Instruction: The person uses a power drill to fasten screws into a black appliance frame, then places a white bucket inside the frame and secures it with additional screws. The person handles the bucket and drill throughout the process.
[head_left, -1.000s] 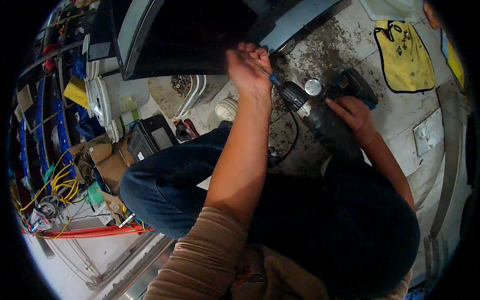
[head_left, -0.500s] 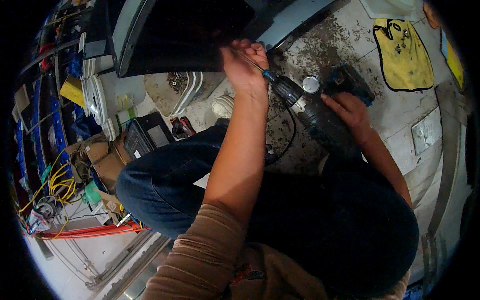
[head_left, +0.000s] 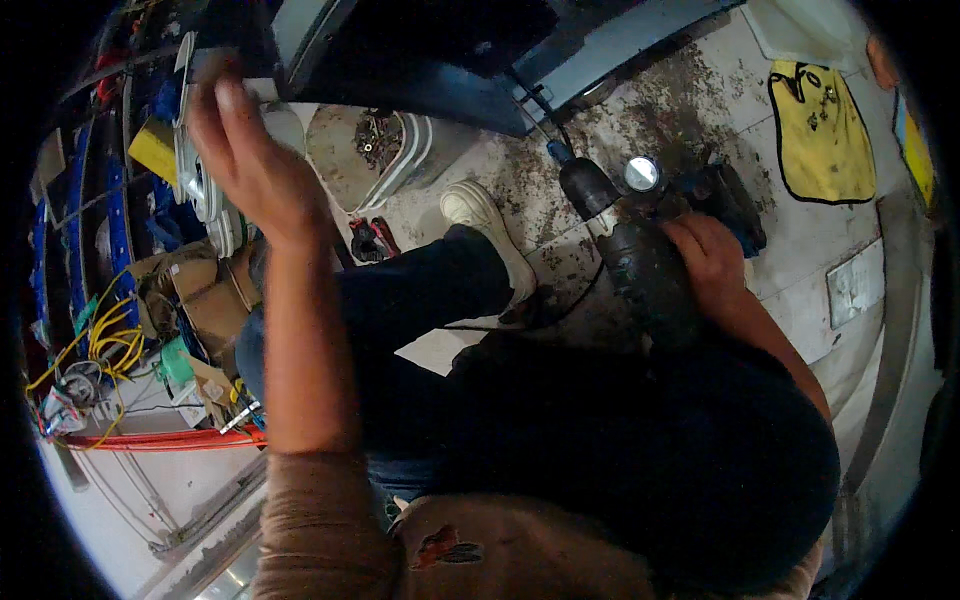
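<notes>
A dark, dust-covered power drill (head_left: pixel 645 265) lies at the centre right, its chuck and thin bit pointing up and left toward a dark metal panel (head_left: pixel 500 90). My right hand (head_left: pixel 710 255) is closed around the drill's rear body; part of its grip is hidden beneath. Raised at the upper left, my left hand (head_left: pixel 265 180) is away from the drill, fingers stretched upward and their tips blurred. Nothing clear shows in it. Behind those fingers are white bucket rims (head_left: pixel 203 195). A bucket of loose metal fasteners (head_left: pixel 375 140) stands between that hand and the panel.
Yellow cloth-like pad (head_left: pixel 820 130) with small parts lies at the upper right. Dark debris covers the tiled floor near the drill. At left are cardboard boxes (head_left: pixel 205 300), yellow cables (head_left: pixel 115 340) and shelving. Red-handled pliers (head_left: pixel 372 240) lie by my shoe (head_left: pixel 485 225).
My left hand has left the drill bit and the panel edge, swinging left toward the buckets. My right hand stays on the drill, and my view has shifted slightly.
</notes>
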